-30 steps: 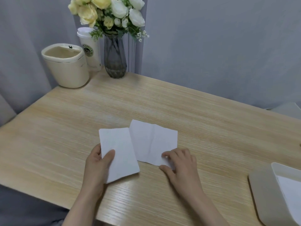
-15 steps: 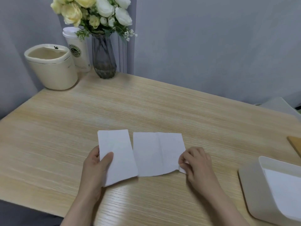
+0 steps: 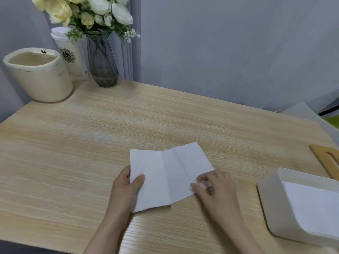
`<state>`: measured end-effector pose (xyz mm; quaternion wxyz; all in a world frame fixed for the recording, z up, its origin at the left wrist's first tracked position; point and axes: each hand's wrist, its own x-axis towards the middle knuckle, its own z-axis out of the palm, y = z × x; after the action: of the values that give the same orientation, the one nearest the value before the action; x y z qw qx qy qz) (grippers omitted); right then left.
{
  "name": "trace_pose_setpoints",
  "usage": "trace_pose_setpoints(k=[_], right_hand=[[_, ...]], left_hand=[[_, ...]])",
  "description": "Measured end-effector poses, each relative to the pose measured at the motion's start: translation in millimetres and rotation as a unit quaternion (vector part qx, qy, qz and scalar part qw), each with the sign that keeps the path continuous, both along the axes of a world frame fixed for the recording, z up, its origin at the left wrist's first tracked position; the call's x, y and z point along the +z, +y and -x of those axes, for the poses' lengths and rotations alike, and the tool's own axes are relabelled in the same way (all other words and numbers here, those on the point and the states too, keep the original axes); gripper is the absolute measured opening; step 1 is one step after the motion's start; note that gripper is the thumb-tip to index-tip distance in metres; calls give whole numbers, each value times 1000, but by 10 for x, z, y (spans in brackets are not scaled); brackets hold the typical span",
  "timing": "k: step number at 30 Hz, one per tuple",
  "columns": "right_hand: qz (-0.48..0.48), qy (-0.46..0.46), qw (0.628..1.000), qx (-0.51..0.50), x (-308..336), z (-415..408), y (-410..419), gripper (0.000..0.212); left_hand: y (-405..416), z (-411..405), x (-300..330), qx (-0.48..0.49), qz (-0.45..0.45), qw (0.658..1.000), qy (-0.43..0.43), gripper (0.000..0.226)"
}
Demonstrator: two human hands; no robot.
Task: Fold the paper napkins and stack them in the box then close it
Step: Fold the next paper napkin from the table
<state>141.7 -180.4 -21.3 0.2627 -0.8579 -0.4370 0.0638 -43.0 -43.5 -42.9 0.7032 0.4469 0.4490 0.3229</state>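
A folded white napkin (image 3: 146, 184) lies on the wooden table, and my left hand (image 3: 126, 189) holds its near left edge, thumb on top. A second, creased napkin (image 3: 183, 171) lies against its right side and partly overlaps it. My right hand (image 3: 214, 187) pinches the near right corner of that creased napkin between thumb and fingers. The open white box (image 3: 269, 204) stands at the right edge with a white napkin (image 3: 311, 206) lying inside. The wooden lid (image 3: 328, 160) lies flat beyond the box.
At the back left stand a cream bin (image 3: 38, 77), a white lidded cup (image 3: 71, 55) and a dark glass vase of flowers (image 3: 101, 63). A grey wall runs behind the table (image 3: 91, 143). A grey chair back (image 3: 302, 112) shows at the far right.
My right hand slid the creased napkin left until it meets and overlaps the folded one, and now pinches its near right corner. The left hand kept its hold. The camera turned left.
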Motion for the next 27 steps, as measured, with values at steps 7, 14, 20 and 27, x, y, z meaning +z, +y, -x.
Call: trace_pose_setpoints(k=[7,14,20,27], right_hand=[[-2,-26,995,-100,-111,205,257,35],[67,-22,993,-92,-88,192,539,24],[78,-31,992,-92,-56,199,552,11],[59,-5,993,-100,-71,166,541,20]], left_hand=[[4,16,-8,4,0,1000,3,26],[6,22,-11,2,6,1000,-14,26],[11,16,-20,3,7,1000,-4,27],[-5,14,-6,0,2,1000,-11,27]])
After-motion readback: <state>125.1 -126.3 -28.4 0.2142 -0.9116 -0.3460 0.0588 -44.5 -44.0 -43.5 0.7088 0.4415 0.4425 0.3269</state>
